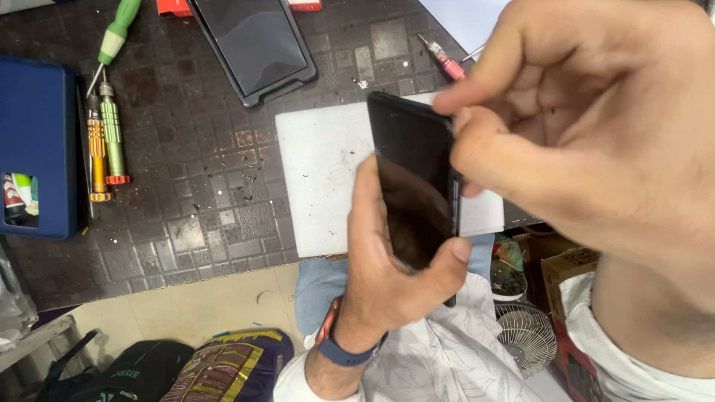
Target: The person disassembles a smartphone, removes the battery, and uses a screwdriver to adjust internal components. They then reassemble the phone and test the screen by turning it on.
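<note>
The left hand [387, 260] grips the slim black rectangular phone [413, 186] from below, its thumb [447, 260] pressed against the lower right edge and its fingers wrapped behind the body, so it is closed firmly about the phone; a dark blue wristband [344, 351] circles that wrist. The phone is held in the air above the front edge of the dark tiled work mat [194, 186], in front of the white rectangular pad [320, 171] that lies on the mat. Its long axis runs roughly away from the person, the far end tilted slightly to the left, and the glossy dark face is turned up and to the left. The right hand [588, 134] comes in from the upper right, its forefinger and thumb pinched on the phone's right long edge near the far corner, the other fingers curled in. What the fingertips press there is too small to make out. The phone's lower end is hidden behind the left palm, and the right forearm is cut off at the picture's edge. Further back on the mat lie a second black phone in a case [257, 45], a green-handled screwdriver [115, 37], two small metal drivers in orange and green [104, 141], a pink-handled tool [445, 63] and a blue box [37, 141].
</note>
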